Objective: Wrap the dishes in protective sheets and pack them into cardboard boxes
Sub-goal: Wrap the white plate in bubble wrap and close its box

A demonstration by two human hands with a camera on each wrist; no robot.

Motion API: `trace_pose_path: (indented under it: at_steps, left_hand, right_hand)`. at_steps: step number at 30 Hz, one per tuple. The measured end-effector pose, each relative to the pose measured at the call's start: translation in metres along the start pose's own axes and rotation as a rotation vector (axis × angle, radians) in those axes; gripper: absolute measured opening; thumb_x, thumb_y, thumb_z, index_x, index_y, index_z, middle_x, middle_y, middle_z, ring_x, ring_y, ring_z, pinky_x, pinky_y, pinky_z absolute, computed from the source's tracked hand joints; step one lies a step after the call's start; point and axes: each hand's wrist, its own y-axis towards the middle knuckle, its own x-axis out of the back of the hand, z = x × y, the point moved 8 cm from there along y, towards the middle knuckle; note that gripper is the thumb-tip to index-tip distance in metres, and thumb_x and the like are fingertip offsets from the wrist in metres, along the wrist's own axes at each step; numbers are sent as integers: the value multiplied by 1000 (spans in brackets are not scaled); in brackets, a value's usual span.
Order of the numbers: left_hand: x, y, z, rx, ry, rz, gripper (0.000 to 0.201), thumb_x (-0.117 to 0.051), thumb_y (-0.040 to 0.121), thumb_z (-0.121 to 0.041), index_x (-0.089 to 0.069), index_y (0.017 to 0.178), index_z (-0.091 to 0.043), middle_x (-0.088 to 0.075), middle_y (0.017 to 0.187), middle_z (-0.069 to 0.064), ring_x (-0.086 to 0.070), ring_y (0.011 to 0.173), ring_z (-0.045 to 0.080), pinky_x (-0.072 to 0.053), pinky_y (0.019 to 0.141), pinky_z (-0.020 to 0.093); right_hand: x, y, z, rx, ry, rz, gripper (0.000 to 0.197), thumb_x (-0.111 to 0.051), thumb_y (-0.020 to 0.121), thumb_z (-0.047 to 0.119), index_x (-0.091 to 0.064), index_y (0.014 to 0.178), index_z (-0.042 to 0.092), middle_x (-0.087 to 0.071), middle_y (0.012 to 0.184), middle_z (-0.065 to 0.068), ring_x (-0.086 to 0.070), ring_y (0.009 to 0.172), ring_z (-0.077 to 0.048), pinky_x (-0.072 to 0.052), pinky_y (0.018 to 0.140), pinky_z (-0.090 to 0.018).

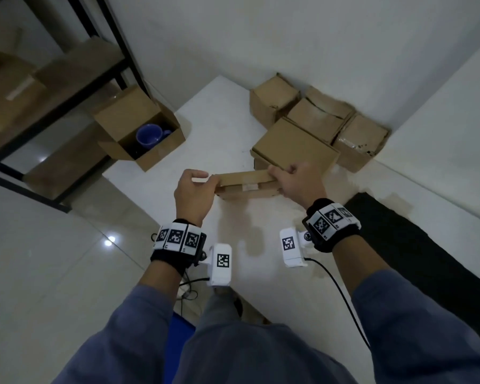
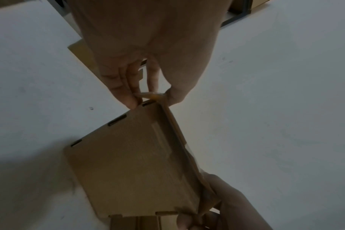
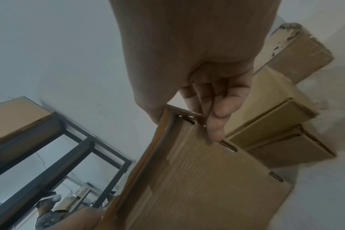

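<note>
I hold a flat brown cardboard box (image 1: 244, 180) just above the white table (image 1: 222, 120), one hand at each end. My left hand (image 1: 209, 180) pinches its left corner; the left wrist view shows thumb and fingers closed on the corner of the box (image 2: 132, 163). My right hand (image 1: 275, 173) grips the right end, and in the right wrist view its fingers (image 3: 217, 124) curl over the edge of the box (image 3: 197, 179). A blue mug (image 1: 150, 135) lies unwrapped inside an open cardboard box (image 1: 139, 128) at the table's left edge.
Several closed cardboard boxes (image 1: 316, 120) are stacked in the table's far right corner against the wall. A black metal rack (image 1: 67, 87) with more boxes stands to the left. A black mat (image 1: 399, 245) lies at the right. In the right wrist view a person (image 3: 47, 216) is beyond the rack.
</note>
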Motion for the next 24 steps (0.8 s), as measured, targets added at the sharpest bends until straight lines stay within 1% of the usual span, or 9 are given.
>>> trace_pose_path:
  at_steps: [2, 6, 8, 12, 14, 16, 18, 20, 24]
  left_hand:
    - [4, 11, -11, -40, 12, -6, 20, -74, 78, -39, -66, 90, -25, -72, 86, 1, -70, 82, 19, -58, 83, 38]
    - [1, 27, -35, -176, 78, 64, 17, -75, 83, -35, -71, 94, -23, -72, 87, -8, -67, 83, 4, -47, 66, 6]
    - [-6, 34, -41, -241, 133, 126, 22, -78, 81, -26, -71, 101, -23, -71, 89, -10, -65, 83, 0, -44, 64, 1]
    - [-8, 48, -47, -349, 175, 132, 21, -76, 82, -8, -73, 102, -15, -72, 90, -6, -67, 84, 3, -55, 80, 15]
    - [-9, 53, -51, -390, 184, 136, 19, -77, 81, -7, -73, 98, -15, -72, 88, -5, -68, 84, 5, -54, 79, 14]
    - [-11, 58, -56, -419, 205, 145, 19, -78, 81, -8, -73, 98, -15, -71, 85, -5, -68, 82, 5, -51, 75, 8]
    - [-13, 62, -61, -440, 236, 148, 20, -78, 81, -9, -74, 100, -15, -71, 85, -5, -67, 80, 6, -49, 74, 7]
    - [-15, 64, -67, -476, 259, 158, 22, -78, 81, -7, -75, 102, -13, -71, 86, -4, -67, 80, 8, -52, 76, 13]
    - [-21, 71, -75, -510, 289, 191, 27, -77, 79, -3, -75, 104, -11, -72, 91, 1, -68, 82, 12, -58, 82, 29]
  right_hand:
    - [-3, 10, 6, -31, -28, -18, 48, -75, 72, 54, -48, 60, 16, -57, 57, -8, -63, 59, -34, -57, 62, -42]
    - [-4, 25, 13, -93, -67, -65, 47, -67, 68, 62, -48, 57, 20, -68, 64, -9, -69, 66, -28, -60, 63, -42]
    - [-4, 29, 17, -90, -103, -80, 48, -64, 72, 62, -49, 56, 20, -66, 63, -10, -69, 67, -29, -59, 61, -41]
    - [-5, 32, 26, -83, -147, -63, 54, -62, 72, 68, -57, 58, 16, -67, 60, -6, -67, 61, -23, -57, 59, -36]
    - [-5, 30, 30, -52, -179, -26, 56, -63, 74, 68, -55, 60, 14, -63, 60, -5, -58, 55, -18, -47, 53, -29]
    - [-4, 28, 32, -23, -232, 2, 51, -61, 77, 61, -49, 60, 14, -53, 60, -3, -49, 54, -18, -38, 51, -27]
    - [-5, 30, 31, 12, -330, 6, 43, -53, 76, 53, -46, 62, 13, -51, 62, -3, -49, 58, -21, -34, 52, -28]
    - [-6, 33, 29, 26, -400, -7, 34, -49, 80, 41, -46, 61, 14, -52, 65, -7, -51, 62, -27, -31, 52, -29]
    - [-4, 37, 33, 36, -463, -44, 35, -51, 94, 26, -52, 61, 14, -54, 63, -9, -54, 62, -29, -34, 54, -28]
